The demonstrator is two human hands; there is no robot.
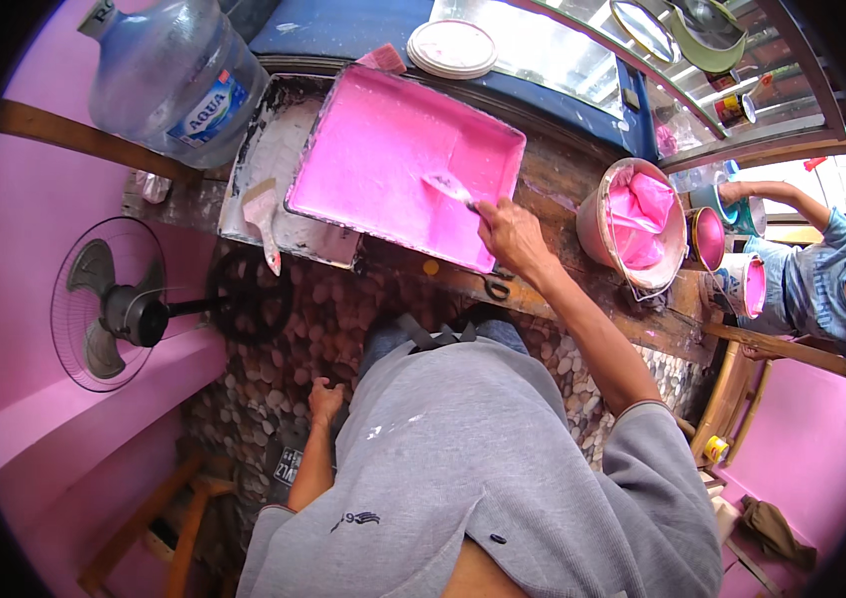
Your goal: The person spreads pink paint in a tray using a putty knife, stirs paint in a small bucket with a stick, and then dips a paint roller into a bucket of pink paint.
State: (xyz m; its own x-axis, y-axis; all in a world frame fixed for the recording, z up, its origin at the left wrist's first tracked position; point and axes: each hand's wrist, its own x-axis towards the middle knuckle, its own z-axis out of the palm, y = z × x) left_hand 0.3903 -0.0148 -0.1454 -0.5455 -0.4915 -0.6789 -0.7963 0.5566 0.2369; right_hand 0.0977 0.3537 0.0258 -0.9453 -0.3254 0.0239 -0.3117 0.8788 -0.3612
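My right hand [508, 234] grips the dark handle of a spatula [443, 187], its pale, pink-smeared blade over a large paint tray [373, 130] coated in pink paint. A second, grimy whitish tray [254, 149] lies partly under it at the left, with a pale paintbrush [264, 219] resting on it. My left hand [326, 399] hangs low beside my body, fingers loosely bent and apart, with no object visible in it.
A pink-filled bucket [642, 224] and smaller paint pots [707, 239] stand right on the wooden bench [592, 299]. Another person [802, 269] reaches into a container beyond. A water jug [169, 80], stacked lids [451, 45], a fan [114, 304] and wooden stool [164, 508] surround me.
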